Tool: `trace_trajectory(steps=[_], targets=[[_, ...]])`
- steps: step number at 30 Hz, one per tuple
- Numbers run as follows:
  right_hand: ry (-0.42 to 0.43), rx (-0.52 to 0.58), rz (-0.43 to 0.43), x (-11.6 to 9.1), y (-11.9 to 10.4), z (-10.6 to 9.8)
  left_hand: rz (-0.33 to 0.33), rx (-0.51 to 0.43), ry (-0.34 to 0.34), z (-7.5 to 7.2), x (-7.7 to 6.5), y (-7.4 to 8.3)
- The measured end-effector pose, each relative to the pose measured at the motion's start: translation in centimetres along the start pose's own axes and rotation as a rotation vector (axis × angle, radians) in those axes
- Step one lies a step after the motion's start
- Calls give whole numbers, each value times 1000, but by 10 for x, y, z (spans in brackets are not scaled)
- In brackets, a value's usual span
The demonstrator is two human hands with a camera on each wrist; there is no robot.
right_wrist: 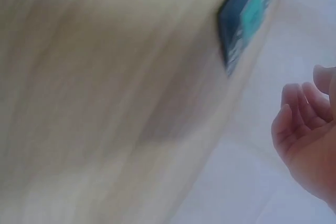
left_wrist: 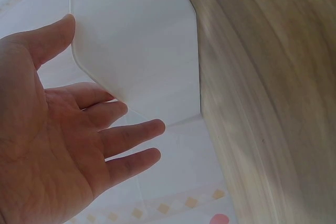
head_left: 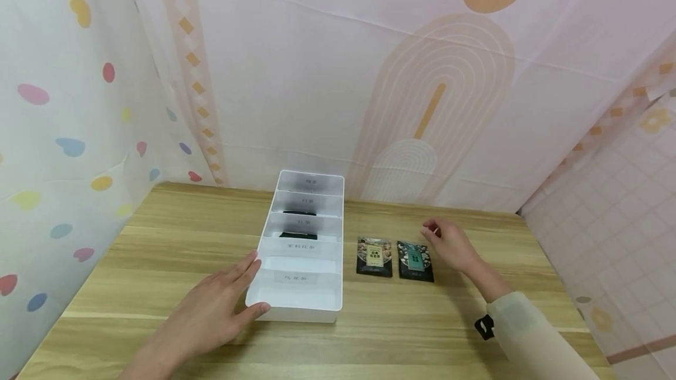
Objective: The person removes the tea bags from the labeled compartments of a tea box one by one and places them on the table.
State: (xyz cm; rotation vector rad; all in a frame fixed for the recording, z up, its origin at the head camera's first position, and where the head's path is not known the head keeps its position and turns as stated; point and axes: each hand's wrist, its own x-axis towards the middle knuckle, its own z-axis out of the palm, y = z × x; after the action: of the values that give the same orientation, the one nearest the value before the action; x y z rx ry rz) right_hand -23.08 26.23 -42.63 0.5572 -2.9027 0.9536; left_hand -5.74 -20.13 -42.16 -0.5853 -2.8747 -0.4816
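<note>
A white divided box (head_left: 296, 315) with labelled compartments stands lengthwise on the table. My left hand (head_left: 213, 302) touches its near left corner, fingers along the side and thumb at the front rim. In the left wrist view, those fingers are spread against the box wall (left_wrist: 142, 51). Right of the box lie two black packets side by side, one with a cream label (head_left: 374, 256) and one with a green label (head_left: 415, 260). Just beyond the green-labelled packet's far right corner, my right hand (head_left: 449, 243) hovers with loosely bent fingers and holds nothing.
Dark packets show in two middle compartments, one nearer (head_left: 298, 236) and one farther (head_left: 299, 213). The wooden table (head_left: 211, 221) ends at a patterned curtain (head_left: 296, 75) behind and on both sides. A black wristband (head_left: 484, 327) shows at the right sleeve.
</note>
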Motion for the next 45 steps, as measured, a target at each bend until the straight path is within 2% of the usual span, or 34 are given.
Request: trace_trajectory(steps=[9, 15, 34, 45], targets=[[35, 27, -41, -1, -30, 2, 0, -1, -7, 1, 0, 0], [40, 84, -91, 3, -51, 5, -5, -8, -7, 0, 1, 0], [-51, 124, -225, 23, -117, 34, -4, -7, -7, 1, 0, -2], [-134, 146, -203, 33, -143, 60, -4, -6, -2, 1, -1, -2]])
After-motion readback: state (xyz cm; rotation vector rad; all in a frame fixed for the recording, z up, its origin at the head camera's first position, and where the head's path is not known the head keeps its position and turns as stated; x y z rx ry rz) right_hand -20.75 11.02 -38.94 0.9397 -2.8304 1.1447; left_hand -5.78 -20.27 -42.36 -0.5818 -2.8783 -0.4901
